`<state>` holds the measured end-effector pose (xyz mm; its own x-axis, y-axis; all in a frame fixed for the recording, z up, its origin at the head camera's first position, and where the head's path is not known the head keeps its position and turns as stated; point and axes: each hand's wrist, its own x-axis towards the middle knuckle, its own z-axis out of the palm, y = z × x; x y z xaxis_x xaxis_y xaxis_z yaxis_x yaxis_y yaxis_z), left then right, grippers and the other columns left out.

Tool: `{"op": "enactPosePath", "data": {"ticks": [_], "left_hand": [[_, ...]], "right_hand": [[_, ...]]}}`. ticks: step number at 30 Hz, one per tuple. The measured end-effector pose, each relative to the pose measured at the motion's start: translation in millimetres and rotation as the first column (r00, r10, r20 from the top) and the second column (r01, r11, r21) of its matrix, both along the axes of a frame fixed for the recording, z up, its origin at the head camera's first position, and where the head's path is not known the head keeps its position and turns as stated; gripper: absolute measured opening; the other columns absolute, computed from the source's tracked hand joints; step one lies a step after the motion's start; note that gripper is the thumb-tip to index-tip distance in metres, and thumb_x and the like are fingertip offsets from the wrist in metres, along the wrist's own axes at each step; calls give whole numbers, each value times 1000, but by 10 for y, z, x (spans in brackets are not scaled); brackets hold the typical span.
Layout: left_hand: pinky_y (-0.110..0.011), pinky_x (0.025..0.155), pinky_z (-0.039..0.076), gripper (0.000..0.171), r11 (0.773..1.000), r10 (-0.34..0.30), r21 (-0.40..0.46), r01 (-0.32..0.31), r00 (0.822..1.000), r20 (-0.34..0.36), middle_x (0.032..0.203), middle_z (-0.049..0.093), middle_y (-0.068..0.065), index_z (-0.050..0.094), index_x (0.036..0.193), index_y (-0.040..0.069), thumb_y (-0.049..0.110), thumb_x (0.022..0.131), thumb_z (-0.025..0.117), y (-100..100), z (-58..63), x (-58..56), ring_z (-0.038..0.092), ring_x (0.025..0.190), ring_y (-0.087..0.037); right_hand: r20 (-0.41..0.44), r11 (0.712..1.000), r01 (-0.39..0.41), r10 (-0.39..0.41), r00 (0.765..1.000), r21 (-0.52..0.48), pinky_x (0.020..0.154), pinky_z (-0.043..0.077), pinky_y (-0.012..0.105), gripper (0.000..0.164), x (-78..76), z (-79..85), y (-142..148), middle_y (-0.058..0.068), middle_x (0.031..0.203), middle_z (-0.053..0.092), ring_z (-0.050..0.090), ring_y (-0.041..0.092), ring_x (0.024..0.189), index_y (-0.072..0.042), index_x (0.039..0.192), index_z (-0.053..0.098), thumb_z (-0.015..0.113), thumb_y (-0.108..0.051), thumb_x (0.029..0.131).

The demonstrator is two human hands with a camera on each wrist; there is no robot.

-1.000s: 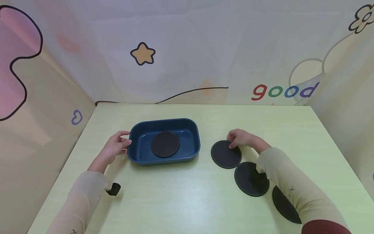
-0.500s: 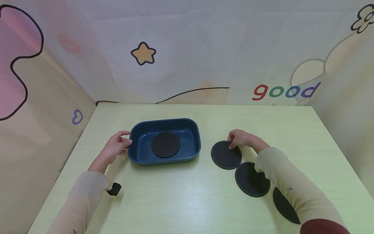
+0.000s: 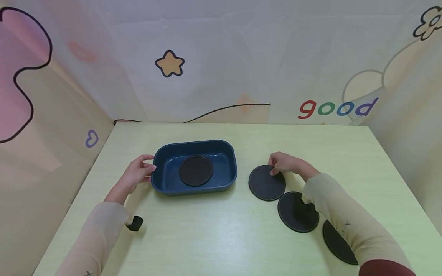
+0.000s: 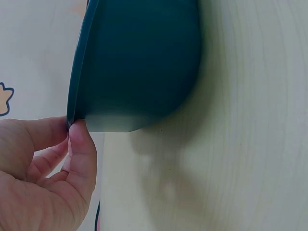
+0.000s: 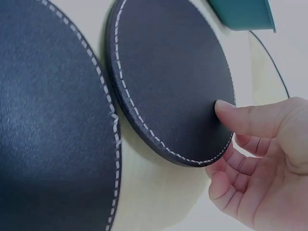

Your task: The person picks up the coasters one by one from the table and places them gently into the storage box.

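Observation:
At the left end of a blue rectangular baking dish [image 3: 224,168], my left hand [image 3: 136,174] pinches the rim between thumb and fingers; the left wrist view shows the fingertips [image 4: 81,137] right at that rim. Inside the dish lies a round black coaster [image 3: 195,170]. My right hand [image 3: 284,163] pinches the far right edge of another black coaster [image 3: 264,186], thumb on top and fingers below. White stitching runs round this held coaster [image 5: 168,82] in the right wrist view, where it looks tilted above the table.
A second loose coaster [image 3: 293,214] lies close to the held one, partly under the right sleeve. Farther toward the front right is a third coaster [image 3: 336,245], mostly covered by the forearm. Behind the pale table [image 3: 207,237] stands a printed backdrop [image 3: 221,57].
The held coaster's near edge has dropped slightly in the head view and the disc looks a little bigger, tilted more toward me. The left hand and dish stay put.

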<state>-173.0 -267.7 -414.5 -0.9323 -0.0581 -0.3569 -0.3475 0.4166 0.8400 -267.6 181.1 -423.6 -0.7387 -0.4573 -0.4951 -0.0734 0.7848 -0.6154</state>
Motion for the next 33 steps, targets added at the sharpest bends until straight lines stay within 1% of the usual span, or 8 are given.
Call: {"op": "enactPosePath", "data": {"ticks": [4,8,11,14,19,25,30,33], "left_hand": [[-22,65,48,46,1000,3,-1,-3,1000,5,93,49,-7,30,133,5,14,91,47,-5,-5,-3,56,74,-10],[-22,65,48,46,1000,4,0,-4,1000,5,93,49,-7,30,133,5,14,91,47,-9,-8,-1,55,73,-9],[-22,65,48,45,1000,5,3,-5,1000,4,93,49,-7,30,132,5,14,91,47,-10,-11,0,55,73,-10],[-22,65,48,45,1000,4,6,-4,1000,1,94,49,-8,30,132,5,14,91,47,-10,-17,-2,56,75,-11],[-22,65,48,44,1000,4,5,-4,1000,1,95,50,-8,31,132,5,14,92,47,-11,-24,-6,56,75,-11],[-22,65,48,44,1000,4,7,-4,1000,-1,94,49,-8,31,132,5,14,91,47,-12,-27,-5,56,75,-11],[-23,65,48,44,1000,-1,10,1,1000,-8,95,50,-9,31,132,4,14,92,46,-8,-18,7,56,77,-13],[-22,65,48,45,1000,-3,9,3,1000,-15,96,50,-11,30,132,4,13,92,46,-6,-10,9,57,77,-14]], "right_hand": [[8,1000,1,-1,1000,-16,51,31,25,14,26,84,-27,5,77,39,35,14,58,3,89,45,56,2,81],[20,1000,0,0,1000,-23,52,35,26,11,31,136,-30,7,82,41,40,17,67,1,89,46,52,4,81],[28,999,-6,7,1000,-32,53,37,27,13,35,168,-11,9,86,41,42,19,72,0,92,47,50,5,81],[41,999,-11,13,999,-52,54,39,27,16,46,222,14,10,88,41,42,20,73,0,96,47,48,5,82],[47,996,-20,24,999,-92,55,41,29,17,66,328,52,9,84,42,43,19,71,0,100,48,46,4,83],[36,991,-22,27,999,-135,57,41,29,17,42,472,61,6,78,43,43,19,67,1,100,48,46,5,83],[15,984,-25,28,999,-178,58,43,29,18,1,638,35,6,77,44,45,19,68,2,101,48,46,5,84],[2,977,-11,11,1000,-213,59,44,29,18,-18,739,12,5,76,44,46,19,68,3,102,48,47,5,84]]}}
